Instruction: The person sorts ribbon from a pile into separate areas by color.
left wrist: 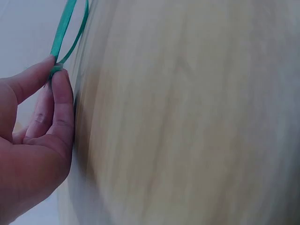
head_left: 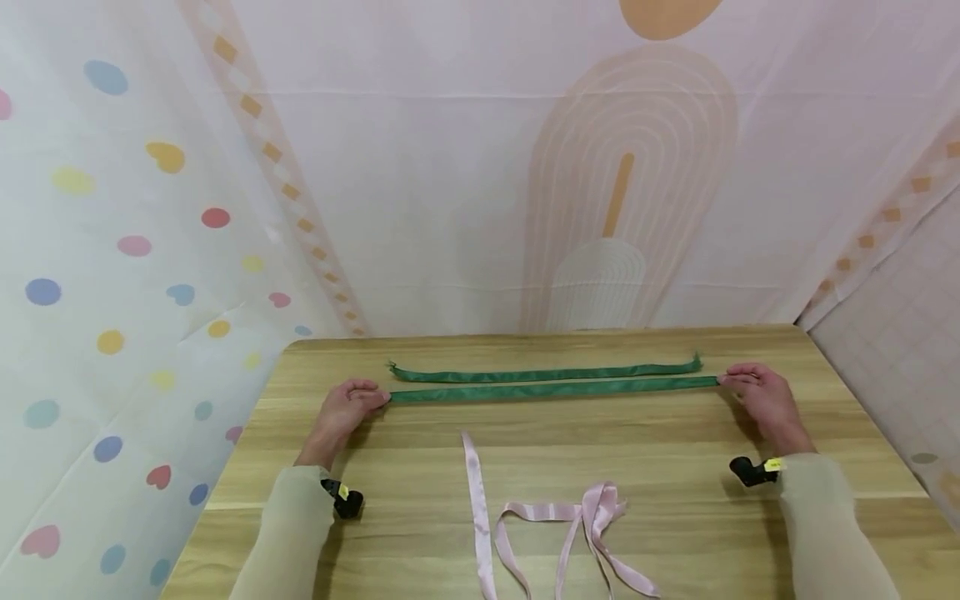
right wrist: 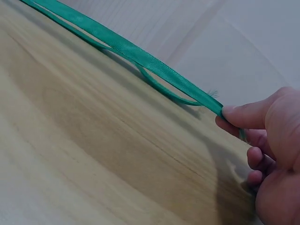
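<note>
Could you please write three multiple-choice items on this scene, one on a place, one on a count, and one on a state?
1. Where does the pink ribbon lie?
A. Nearer the person than the green ribbons
B. Beyond the green ribbons
C. On the floor

2. How many green ribbons lie on the table?
A. One
B. Two
C. Four

3. How is the near green ribbon held?
A. Crumpled in one fist
B. Untouched
C. Stretched straight, pinched at both ends

Answers:
1. A: the head view shows it at the table's near edge, between the forearms.
2. B: the far green ribbon lies beside the near one, side by side.
3. C: the left hand and the right hand each pinch one end, as both wrist views confirm.
</note>
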